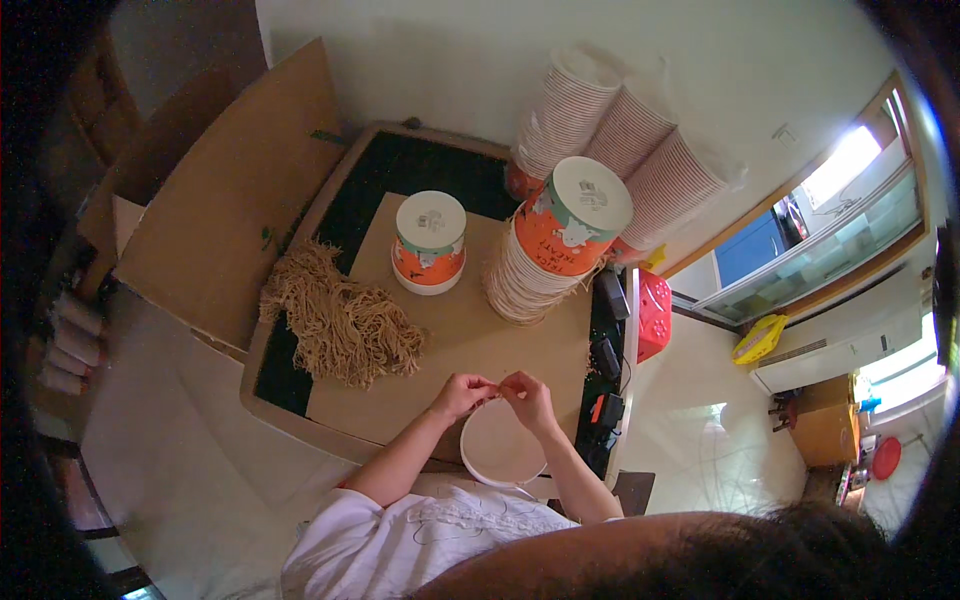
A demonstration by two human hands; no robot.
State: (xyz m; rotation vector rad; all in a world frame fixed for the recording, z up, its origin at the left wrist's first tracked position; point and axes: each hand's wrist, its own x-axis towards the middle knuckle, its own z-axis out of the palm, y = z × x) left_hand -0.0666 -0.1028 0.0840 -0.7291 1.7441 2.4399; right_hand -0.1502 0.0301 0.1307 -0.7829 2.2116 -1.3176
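A white paper bucket [503, 445] is at the near table edge in front of my body, its open mouth facing up toward me. At its far rim, my left hand [465, 394] and my right hand [528, 400] meet with fingertips pinched together. Whatever lies between those fingertips is too small to make out. Beyond my left hand lies a loose heap of tan twisted cords [340, 318]. One orange, green and white paper bucket [430, 245] stands upside down past the cords. To its right rises a stack of upside-down buckets [548, 255], with cords hanging around their rims.
Tall plastic-wrapped bucket stacks [655, 140] lean near the wall. A cardboard sheet [345, 225] covers part of the dark green tabletop. Black adapters [605, 357] line the right edge, beside a red plastic stool [654, 315]. A big cardboard box [235, 200] stands left.
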